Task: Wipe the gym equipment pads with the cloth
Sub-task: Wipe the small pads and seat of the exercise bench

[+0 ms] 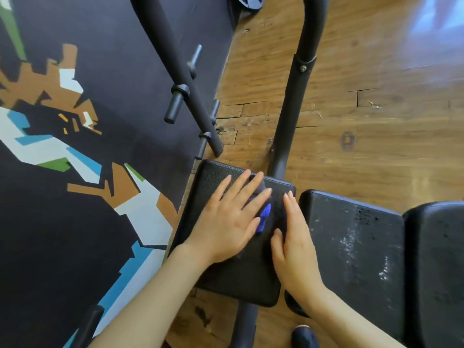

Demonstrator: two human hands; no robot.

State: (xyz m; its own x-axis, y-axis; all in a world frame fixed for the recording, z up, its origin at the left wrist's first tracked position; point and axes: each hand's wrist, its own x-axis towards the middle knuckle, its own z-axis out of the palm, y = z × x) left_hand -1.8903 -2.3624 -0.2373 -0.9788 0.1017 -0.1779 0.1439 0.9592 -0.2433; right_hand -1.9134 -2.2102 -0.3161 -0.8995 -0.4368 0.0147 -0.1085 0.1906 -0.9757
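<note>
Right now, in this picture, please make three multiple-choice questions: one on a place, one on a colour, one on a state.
1. Where is the cloth?
A. on the wooden floor
B. under the left hand, on the left pad
C. hanging on the metal frame

2. What colour is the visible part of the cloth?
A. blue
B. yellow
C. white

3. How does the middle pad look?
A. covered by a towel
B. torn open
C. marked with whitish specks

Answers:
1 B: the left hand lies flat on the cloth on the left pad, and the right hand rests beside it.
2 A: a blue fold shows between the two hands.
3 C: pale streaks and specks spread over its black surface.
</note>
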